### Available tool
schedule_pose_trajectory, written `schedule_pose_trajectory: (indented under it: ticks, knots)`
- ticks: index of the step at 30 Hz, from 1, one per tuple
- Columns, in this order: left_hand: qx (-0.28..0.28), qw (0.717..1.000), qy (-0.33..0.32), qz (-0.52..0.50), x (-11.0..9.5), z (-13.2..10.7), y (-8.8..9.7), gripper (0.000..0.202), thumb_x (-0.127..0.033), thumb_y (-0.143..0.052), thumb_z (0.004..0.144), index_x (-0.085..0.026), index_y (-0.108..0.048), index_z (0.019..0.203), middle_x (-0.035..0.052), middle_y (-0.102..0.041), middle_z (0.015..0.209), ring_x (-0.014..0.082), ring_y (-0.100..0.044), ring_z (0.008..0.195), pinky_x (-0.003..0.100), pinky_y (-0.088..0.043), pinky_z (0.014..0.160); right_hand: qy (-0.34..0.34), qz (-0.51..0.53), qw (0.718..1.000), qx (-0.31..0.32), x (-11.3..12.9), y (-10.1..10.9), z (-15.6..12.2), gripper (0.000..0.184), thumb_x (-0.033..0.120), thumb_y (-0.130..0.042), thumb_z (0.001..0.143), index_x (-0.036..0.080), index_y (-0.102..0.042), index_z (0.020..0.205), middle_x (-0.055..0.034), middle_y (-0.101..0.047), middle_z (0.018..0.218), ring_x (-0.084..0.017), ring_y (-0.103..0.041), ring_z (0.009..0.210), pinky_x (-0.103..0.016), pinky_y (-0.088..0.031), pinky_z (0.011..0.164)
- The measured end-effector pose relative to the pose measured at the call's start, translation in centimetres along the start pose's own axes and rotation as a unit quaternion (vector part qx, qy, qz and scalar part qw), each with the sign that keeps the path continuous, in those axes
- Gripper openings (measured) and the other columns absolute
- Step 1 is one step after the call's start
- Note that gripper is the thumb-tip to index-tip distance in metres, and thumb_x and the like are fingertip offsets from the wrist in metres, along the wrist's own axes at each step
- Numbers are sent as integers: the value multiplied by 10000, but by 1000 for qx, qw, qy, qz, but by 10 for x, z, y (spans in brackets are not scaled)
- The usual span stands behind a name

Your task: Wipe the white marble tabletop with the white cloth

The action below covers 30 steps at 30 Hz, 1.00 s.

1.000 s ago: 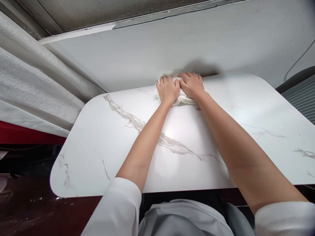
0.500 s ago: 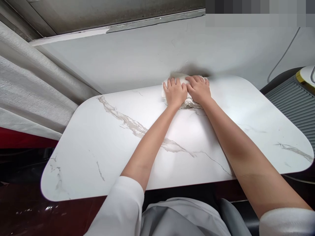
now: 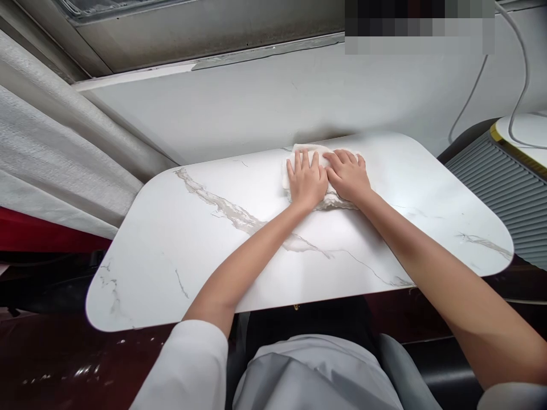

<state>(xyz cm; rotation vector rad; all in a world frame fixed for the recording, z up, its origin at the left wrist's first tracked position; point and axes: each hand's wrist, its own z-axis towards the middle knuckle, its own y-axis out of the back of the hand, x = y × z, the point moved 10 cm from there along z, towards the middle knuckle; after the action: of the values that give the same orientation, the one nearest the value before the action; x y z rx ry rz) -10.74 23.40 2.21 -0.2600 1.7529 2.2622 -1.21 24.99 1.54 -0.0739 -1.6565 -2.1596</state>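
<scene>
A folded white cloth (image 3: pixel 301 149) with frayed layered edges lies on the white marble-patterned tabletop (image 3: pixel 149 245), near its far edge. My left hand (image 3: pixel 308 181) presses flat on the cloth's left part, its fingers spread. Beside it, my right hand (image 3: pixel 348 175) rests palm down on the right part, fingers stretched forward and slightly bent, thumb apart. The two hands nearly touch at the thumbs. Both palms cover much of the cloth, so its middle is partly hidden.
A pale wall (image 3: pixel 239 114) stands behind the table. White curtains (image 3: pixel 55 136) hang at the left. A ribbed grey appliance (image 3: pixel 499 176) with a white top and a cable (image 3: pixel 525 74) stands at the right. My lap and a dark seat are below the table's near edge.
Both hands and the cloth have come back a little from the table's far edge, toward me. The view has shifted slightly, showing more of the appliance and its cable.
</scene>
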Motion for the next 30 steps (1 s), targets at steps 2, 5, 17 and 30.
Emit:
schedule_pose_trajectory:
  ticks: [2, 5, 17, 30]
  knots:
    - [21, 999, -27, -6, -6, -18, 1, 516, -274, -264, 997, -213, -436, 1480, 48, -359, 1597, 208, -258, 1504, 456, -135, 1252, 14, -14, 1000, 9, 5, 4, -17, 489, 314, -278, 955, 237, -498, 1384, -114, -483, 1478, -281, -373, 1398, -585, -226, 1159]
    - [48, 997, -63, -17, -13, -48, 4, 525, -283, -242, 1003, -204, -414, 1493, 46, -348, 1601, 206, -261, 1502, 456, -136, 1255, 25, -37, 999, 26, 13, 9, -46, 515, 328, -263, 966, 212, -471, 1423, -121, -467, 1492, -291, -350, 1420, -568, -228, 1166]
    - [123, 979, -144, -71, -50, -144, 15, 598, -281, -224, 984, -95, -257, 1551, 102, -218, 1633, 202, -106, 1535, 474, -63, 1277, 27, -52, 997, 40, 23, 39, -145, 594, 411, -186, 969, 274, -451, 1484, -113, -439, 1528, -304, -315, 1465, -584, -217, 1184]
    - [128, 961, -225, -95, -104, -189, 16, 642, -298, -307, 965, -38, -238, 1548, 140, -146, 1624, 259, -10, 1527, 557, -112, 1262, 75, -27, 996, 32, -10, 67, -191, 582, 424, -244, 966, 298, -404, 1512, -132, -457, 1509, -341, -348, 1445, -639, -274, 1143]
